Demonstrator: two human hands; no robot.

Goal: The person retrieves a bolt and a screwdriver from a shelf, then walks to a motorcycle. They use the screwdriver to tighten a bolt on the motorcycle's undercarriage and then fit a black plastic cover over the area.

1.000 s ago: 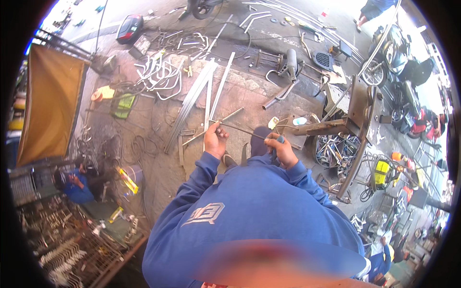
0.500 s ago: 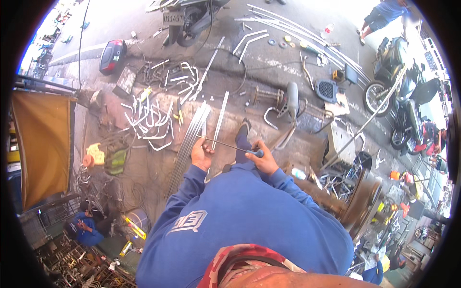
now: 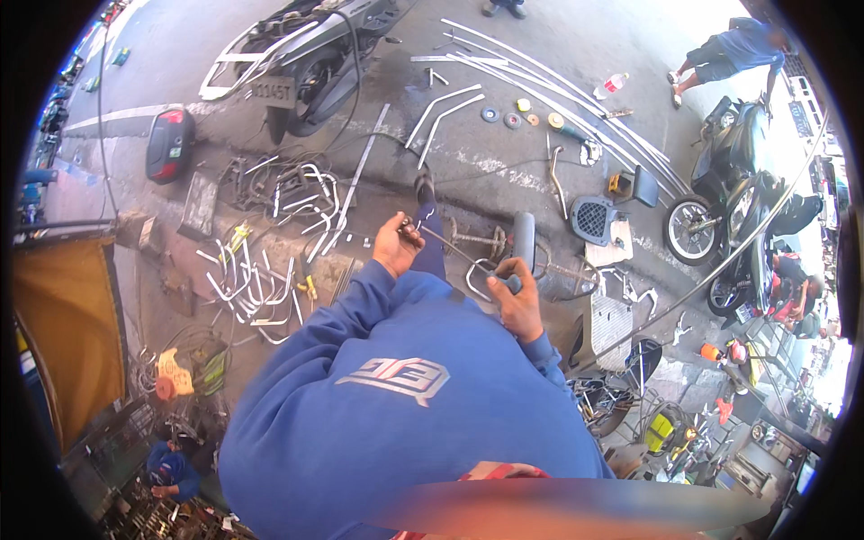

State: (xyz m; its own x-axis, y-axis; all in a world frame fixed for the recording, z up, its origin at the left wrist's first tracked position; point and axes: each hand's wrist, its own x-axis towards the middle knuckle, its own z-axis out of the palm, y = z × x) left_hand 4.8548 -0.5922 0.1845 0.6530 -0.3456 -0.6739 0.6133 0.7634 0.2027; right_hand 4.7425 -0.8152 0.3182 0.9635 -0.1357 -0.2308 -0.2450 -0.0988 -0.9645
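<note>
The right hand (image 3: 517, 304) has its fingers around a screwdriver (image 3: 463, 255), its tip at the left hand (image 3: 397, 245), whose curled fingers' hold is unclear.

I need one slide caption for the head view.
Right hand holds a thin tool, its tip at the left hand; bent tubes lie nearby.

The right hand (image 3: 520, 306) hides part of the handle of a thin-shafted tool (image 3: 450, 245); the detail at the fingertips of the left hand (image 3: 396, 245) is too small to tell. Along the far side of the road (image 3: 594, 45), the picture's top cuts off a scooter (image 3: 328, 76) and a person (image 3: 504, 9) above the legs. A blurred band (image 3: 576, 506) covers most of a red patterned cloth (image 3: 508, 470).
</note>
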